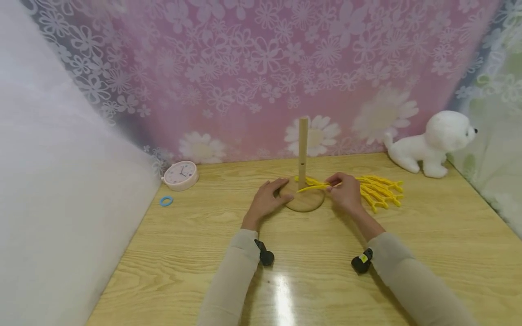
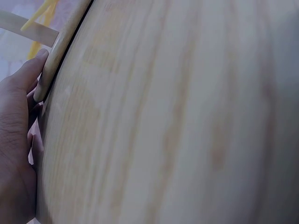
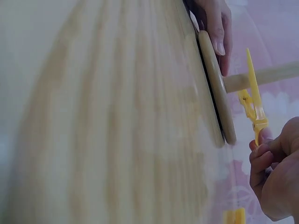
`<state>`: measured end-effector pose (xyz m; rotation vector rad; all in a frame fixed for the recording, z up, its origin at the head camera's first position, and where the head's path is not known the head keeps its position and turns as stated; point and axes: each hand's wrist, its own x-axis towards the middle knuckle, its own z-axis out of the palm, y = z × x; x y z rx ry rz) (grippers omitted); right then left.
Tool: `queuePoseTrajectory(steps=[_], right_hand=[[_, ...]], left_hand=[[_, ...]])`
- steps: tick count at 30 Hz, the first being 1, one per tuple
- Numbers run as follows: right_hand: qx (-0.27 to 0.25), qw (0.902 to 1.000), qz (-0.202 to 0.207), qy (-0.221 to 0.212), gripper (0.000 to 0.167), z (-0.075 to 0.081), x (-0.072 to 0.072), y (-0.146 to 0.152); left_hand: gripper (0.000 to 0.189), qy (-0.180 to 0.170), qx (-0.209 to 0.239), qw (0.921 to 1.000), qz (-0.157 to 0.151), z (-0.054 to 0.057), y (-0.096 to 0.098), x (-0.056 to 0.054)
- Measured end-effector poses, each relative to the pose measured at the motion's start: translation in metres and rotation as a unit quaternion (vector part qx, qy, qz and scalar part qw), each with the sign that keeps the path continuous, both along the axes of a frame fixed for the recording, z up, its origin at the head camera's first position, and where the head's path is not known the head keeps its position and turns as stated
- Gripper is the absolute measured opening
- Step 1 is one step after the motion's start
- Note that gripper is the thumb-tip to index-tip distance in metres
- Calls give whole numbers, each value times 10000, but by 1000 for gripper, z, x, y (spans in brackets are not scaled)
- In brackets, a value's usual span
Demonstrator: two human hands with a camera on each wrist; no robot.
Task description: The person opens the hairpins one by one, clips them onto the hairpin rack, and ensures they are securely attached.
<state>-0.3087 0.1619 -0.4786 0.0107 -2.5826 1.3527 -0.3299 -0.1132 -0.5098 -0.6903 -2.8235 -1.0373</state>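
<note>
A round wooden base [image 1: 305, 204] with an upright wooden post [image 1: 303, 145] stands on the table. My left hand [image 1: 267, 198] grips the base's left rim, its thumb [image 2: 35, 67] lying over the edge in the left wrist view. With thumb and fingertips, my right hand [image 1: 344, 192] pinches a yellow plastic forked piece [image 3: 256, 95]. Its two prongs point left, one passing in front of the post and one behind it, just above the base. Right of that hand lie several yellow forked pieces [image 1: 381, 192]; whether they join the held one is hidden.
At the left of the wooden table [image 1: 171, 271] are a pink round clock [image 1: 181, 175] and a blue ring [image 1: 166, 201]. A white plush dog [image 1: 428, 145] stands at the back right. Floral curtain [image 1: 244, 81] hangs behind the table's far edge.
</note>
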Motion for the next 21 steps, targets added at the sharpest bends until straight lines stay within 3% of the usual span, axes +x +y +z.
queuePoseTrajectory(steps=[21], right_hand=[[-141, 9980, 602, 138, 22, -7, -3, -14]], left_hand=[[66, 132, -211, 9997, 88, -2, 1, -2]])
